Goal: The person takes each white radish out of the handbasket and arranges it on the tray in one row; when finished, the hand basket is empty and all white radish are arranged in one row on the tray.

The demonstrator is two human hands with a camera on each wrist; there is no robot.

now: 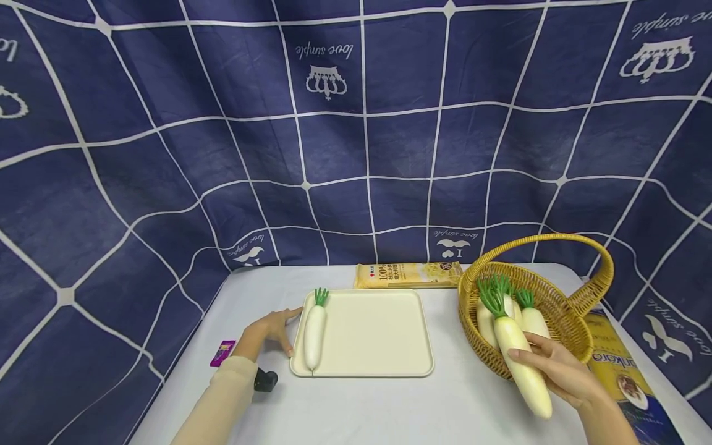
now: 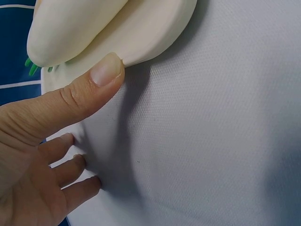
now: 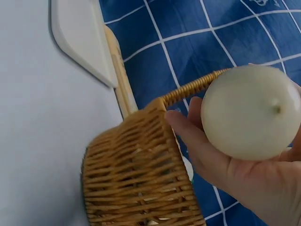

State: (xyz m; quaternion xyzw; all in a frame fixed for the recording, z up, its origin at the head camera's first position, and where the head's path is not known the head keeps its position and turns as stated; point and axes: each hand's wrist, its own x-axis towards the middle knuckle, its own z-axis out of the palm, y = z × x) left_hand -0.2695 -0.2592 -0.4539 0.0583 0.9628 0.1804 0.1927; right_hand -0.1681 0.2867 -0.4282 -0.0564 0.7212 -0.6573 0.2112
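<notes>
My right hand [image 1: 562, 371] grips a white radish [image 1: 520, 364] with green leaves, tilted over the near side of a wicker basket [image 1: 473, 321]. Its rounded root end [image 3: 251, 113] faces the camera in the right wrist view. More white radishes [image 1: 534, 321] lie inside the basket, partly hidden. At the left edge of a cream tray [image 1: 372, 334], my left hand [image 1: 272, 327] rests with fingers spread, and the thumb [image 2: 106, 70] touches the tray's rim in the left wrist view. Another white radish [image 1: 314, 337] lies lengthwise along the tray's left side.
Behind the tray lies a yellow food packet [image 1: 408, 275]. A yellow and blue bag [image 1: 623, 377] is partly under the basket at the right. Left of the left arm sits a small purple packet [image 1: 223, 353]. A dark blue checked cloth [image 1: 389, 142] hangs behind the white table [image 1: 356, 408].
</notes>
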